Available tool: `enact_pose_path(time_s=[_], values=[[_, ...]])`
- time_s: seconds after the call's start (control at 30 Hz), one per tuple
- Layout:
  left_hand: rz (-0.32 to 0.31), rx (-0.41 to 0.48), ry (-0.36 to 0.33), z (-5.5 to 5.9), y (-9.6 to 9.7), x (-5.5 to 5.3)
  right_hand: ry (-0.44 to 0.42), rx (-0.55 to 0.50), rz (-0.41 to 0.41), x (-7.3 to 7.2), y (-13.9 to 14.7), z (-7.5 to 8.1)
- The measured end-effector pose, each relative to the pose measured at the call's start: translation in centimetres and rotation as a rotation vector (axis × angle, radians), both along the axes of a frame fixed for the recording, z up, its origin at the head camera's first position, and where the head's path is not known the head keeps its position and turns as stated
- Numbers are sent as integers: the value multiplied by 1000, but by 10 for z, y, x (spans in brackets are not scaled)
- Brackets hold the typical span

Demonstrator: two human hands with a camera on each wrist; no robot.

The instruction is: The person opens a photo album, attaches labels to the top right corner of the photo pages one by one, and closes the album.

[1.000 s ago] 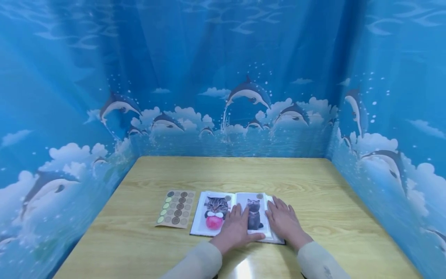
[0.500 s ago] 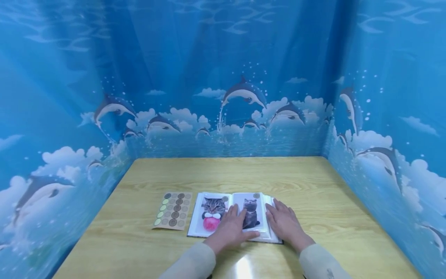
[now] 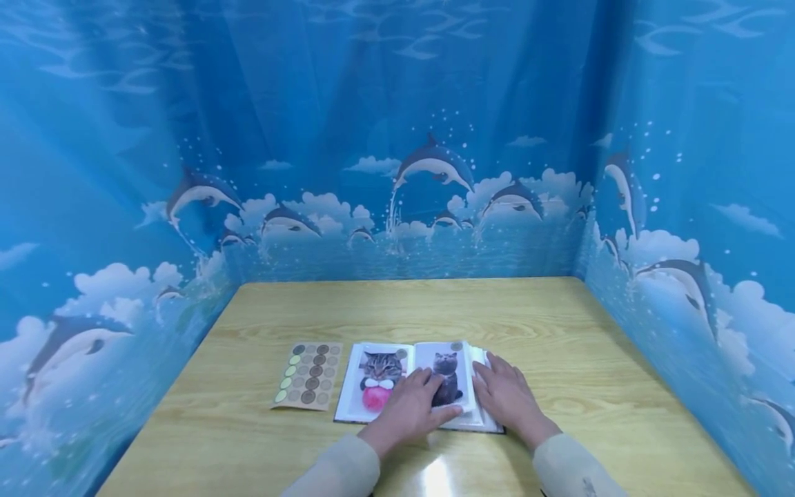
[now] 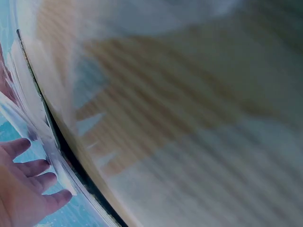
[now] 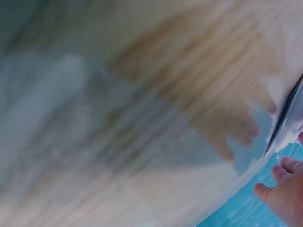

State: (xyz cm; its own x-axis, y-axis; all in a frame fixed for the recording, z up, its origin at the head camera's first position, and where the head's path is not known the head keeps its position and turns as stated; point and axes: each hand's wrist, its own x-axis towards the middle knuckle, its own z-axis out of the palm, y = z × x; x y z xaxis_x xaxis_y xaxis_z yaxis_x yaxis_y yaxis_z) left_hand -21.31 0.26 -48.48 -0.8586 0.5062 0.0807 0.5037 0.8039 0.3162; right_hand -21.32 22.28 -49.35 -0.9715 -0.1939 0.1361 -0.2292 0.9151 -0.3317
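Note:
An open photo album (image 3: 348, 407) lies on the wooden table (image 3: 410, 310), with a picture of a cat and a pink ball (image 3: 376, 398) on its left page. The right page shows a dark grey kitten (image 3: 446, 369). My left hand (image 3: 406, 408) rests on the album, fingers slightly bent over the kitten page and thumb by that page's lower edge. Along the album's right side, my right hand (image 3: 512, 400) lies with fingers spread on the page edges. In the left wrist view, the left hand (image 4: 26, 184) is beside the loose page edges; the right wrist view shows the right hand (image 5: 284, 189) partly.
A sheet of round stickers (image 3: 307, 376) lies just left of the album, in columns of pale green, grey and brown. Blue curtains (image 3: 397, 103) printed with dolphins stand around the table's back and sides.
The left hand's fingers have bent and drawn slightly back over the kitten page, whose right part has shifted a little. The right hand stays on the album. The head view has turned slightly.

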Motion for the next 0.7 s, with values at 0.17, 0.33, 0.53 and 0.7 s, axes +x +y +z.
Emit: enact_pose_path(time_s=[0.17, 0.33, 0.53, 0.7], values=[[64, 66, -39, 5, 6, -4, -10, 9, -11, -2, -4, 2], [190, 194, -140, 19, 19, -10, -14, 36, -41, -3, -7, 2], [276, 284, -256, 35, 33, -13, -15, 51, -64, -3, -10, 1], [203, 350, -164, 43, 39, -14, -38, 61, -69, -4, -13, 0]])
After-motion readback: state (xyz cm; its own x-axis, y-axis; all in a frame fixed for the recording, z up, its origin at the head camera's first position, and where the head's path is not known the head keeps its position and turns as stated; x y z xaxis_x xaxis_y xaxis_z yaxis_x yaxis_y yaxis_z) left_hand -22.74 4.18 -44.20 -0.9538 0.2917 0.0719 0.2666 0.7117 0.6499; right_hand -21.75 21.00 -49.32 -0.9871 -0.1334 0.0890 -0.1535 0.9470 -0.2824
